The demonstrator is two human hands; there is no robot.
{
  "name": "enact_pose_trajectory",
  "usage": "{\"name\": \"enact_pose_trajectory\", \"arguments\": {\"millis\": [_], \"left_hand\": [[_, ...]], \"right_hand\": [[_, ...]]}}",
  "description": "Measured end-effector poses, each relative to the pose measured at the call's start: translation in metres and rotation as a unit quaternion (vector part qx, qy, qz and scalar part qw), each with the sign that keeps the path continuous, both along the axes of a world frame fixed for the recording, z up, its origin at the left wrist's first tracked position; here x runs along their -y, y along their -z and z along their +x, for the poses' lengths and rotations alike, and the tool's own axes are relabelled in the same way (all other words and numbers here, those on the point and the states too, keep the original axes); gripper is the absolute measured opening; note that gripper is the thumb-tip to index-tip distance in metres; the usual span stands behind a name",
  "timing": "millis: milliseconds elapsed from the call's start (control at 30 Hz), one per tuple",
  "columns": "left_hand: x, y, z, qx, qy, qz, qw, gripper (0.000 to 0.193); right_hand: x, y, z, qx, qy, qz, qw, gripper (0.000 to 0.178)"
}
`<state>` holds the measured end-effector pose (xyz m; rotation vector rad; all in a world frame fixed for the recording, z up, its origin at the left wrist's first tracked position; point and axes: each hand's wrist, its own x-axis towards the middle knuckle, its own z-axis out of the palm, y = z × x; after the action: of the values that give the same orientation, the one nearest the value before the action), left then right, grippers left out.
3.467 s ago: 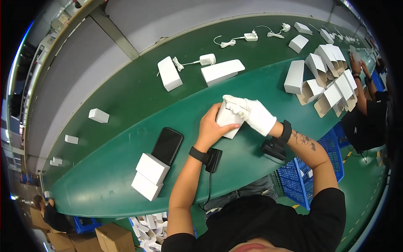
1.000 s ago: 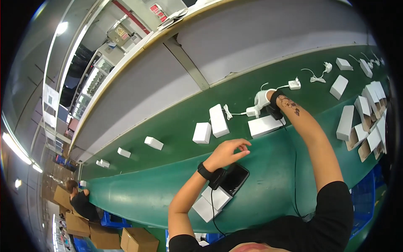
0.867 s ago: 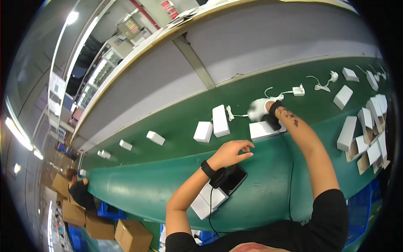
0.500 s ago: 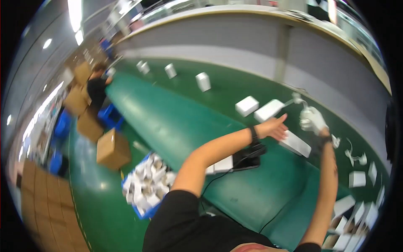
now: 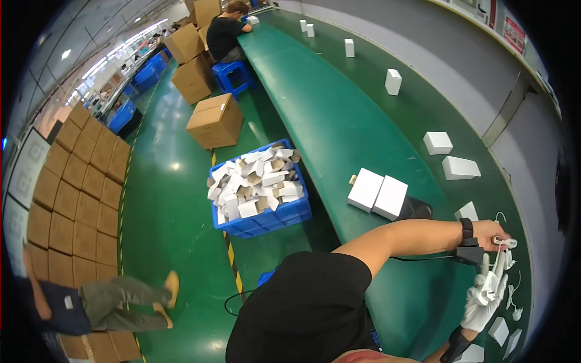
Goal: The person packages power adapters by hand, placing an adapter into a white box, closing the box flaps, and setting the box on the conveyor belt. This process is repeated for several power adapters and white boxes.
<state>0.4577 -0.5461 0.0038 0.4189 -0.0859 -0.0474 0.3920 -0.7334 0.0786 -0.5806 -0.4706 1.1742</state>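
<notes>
A blue crate [image 5: 261, 206] heaped with white cartons stands on the green floor beside the long green bench [image 5: 339, 115], with brown cardboard boxes [image 5: 216, 120] farther along and a stacked wall of them [image 5: 78, 181] at the far left. On the bench, two white boxes [image 5: 378, 192] lie touching, with single white boxes [image 5: 437, 143] spaced well apart beyond them. One person [image 5: 225, 33] sits at the bench's far end, and another [image 5: 91, 299] is on the floor at lower left.

Smooth matt green belt [image 5: 339, 121], white cloth glove on right hand [image 5: 484, 294], matt white card boxes [image 5: 378, 192], blue plastic crate [image 5: 266, 221], brown cardboard cartons [image 5: 216, 120]
</notes>
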Motion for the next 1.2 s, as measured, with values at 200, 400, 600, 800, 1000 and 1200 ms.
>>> {"name": "enact_pose_trajectory", "arguments": {"millis": [200,400,600,800,1000,1200], "left_hand": [[-0.006,-0.037,-0.042,0.028,-0.079,-0.028,0.996,0.01],[-0.02,-0.088,-0.125,0.037,0.078,-0.018,0.996,0.008],[-0.032,-0.047,-0.09,0.122,0.05,0.001,0.991,0.011],[-0.007,-0.08,-0.104,0.114,-0.211,0.2,0.95,0.012],[-0.044,-0.041,-0.069,0.128,-0.237,0.258,0.928,0.008],[-0.041,-0.055,-0.071,0.114,-0.154,0.28,0.941,0.026]], "right_hand": [[0.032,-0.009,0.002,0.047,0.33,-0.021,0.943,0.06],[0.03,-0.009,0.023,0.474,0.376,-0.129,0.786,0.081],[-0.025,0.019,0.009,0.423,0.412,-0.058,0.805,0.084],[-0.048,0.069,0.051,0.567,0.309,-0.169,0.745,0.063],[-0.085,0.06,0.009,0.496,0.313,-0.186,0.788,0.057],[-0.102,0.047,0.017,0.431,0.336,-0.182,0.818,0.045]]}}
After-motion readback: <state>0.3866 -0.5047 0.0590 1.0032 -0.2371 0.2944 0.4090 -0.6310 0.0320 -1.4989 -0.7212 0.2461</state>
